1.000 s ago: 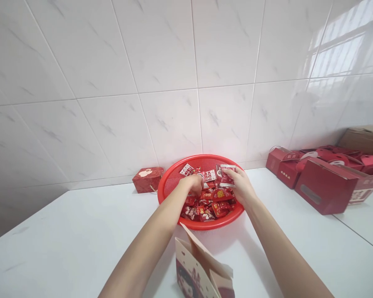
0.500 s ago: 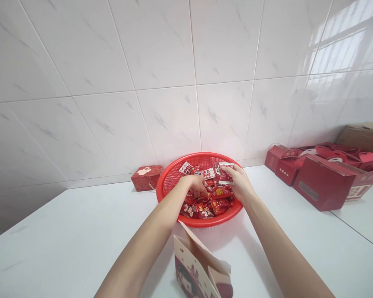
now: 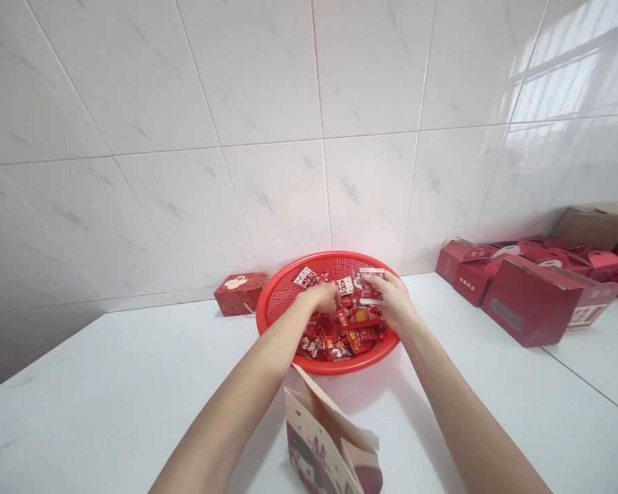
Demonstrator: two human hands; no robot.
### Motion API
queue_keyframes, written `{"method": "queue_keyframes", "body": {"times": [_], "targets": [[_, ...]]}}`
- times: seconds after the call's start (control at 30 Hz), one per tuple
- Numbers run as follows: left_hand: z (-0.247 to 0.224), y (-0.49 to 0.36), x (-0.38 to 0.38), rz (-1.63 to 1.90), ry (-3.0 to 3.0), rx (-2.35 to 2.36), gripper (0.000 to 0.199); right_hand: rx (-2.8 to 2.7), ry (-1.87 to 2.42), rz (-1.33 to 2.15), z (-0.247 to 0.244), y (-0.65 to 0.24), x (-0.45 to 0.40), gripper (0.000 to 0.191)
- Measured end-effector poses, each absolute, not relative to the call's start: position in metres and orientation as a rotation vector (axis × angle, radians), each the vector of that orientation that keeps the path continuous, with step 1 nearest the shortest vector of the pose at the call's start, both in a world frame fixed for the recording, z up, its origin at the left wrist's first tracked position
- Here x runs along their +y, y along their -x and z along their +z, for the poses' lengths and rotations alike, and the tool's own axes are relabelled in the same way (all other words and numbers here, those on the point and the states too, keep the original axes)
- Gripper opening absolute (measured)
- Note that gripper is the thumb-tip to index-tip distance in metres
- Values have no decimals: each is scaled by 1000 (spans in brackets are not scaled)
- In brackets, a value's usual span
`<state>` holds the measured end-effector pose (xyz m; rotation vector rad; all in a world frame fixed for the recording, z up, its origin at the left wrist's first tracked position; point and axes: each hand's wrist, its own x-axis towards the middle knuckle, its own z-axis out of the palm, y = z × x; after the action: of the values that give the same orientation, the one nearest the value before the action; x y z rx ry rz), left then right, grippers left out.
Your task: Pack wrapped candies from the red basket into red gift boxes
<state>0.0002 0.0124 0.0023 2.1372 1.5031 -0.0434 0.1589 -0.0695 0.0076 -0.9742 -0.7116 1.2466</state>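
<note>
- The fingers of the right hand are pinching a glossy dark red packet with pale bands, thumb laid across its face, over the right part of the colander.
- The fingers of the left hand are bent downward among the sweets, left of that packet; from here I can't tell whether they grip anything.
- Around and below them lie many small red wrapped sweets, some with gold or white lettering, heaped inside the colander.
- Two white packets with red print lie toward the colander's far side.
- All this sits in an oval red plastic colander, on the white bench close to the wall.
- Nearer, in front of it, stands an open-topped cream and dark red paper box, a dark-haired figure printed on its side.
- Just left of the colander is a small red patterned box.
- Well to the right are several dark red cardboard boxes, with a brown carton beyond.
- Behind everything rises the white marbled tile wall.
</note>
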Motion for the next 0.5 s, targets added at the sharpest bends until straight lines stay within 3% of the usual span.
{"method": "queue_keyframes", "body": {"times": [0.2,0.4,0.5], "targets": [[9,-1,6,-205,-2145,1549,48,-721,968,1257,7,-159,-70,19],[23,-12,-6,-330,-2123,1554,27,-734,901,1261,2,-160,-66,22],[27,-17,-11,-303,-2165,1556,28,-734,899,1266,2,-160,-66,23]]}}
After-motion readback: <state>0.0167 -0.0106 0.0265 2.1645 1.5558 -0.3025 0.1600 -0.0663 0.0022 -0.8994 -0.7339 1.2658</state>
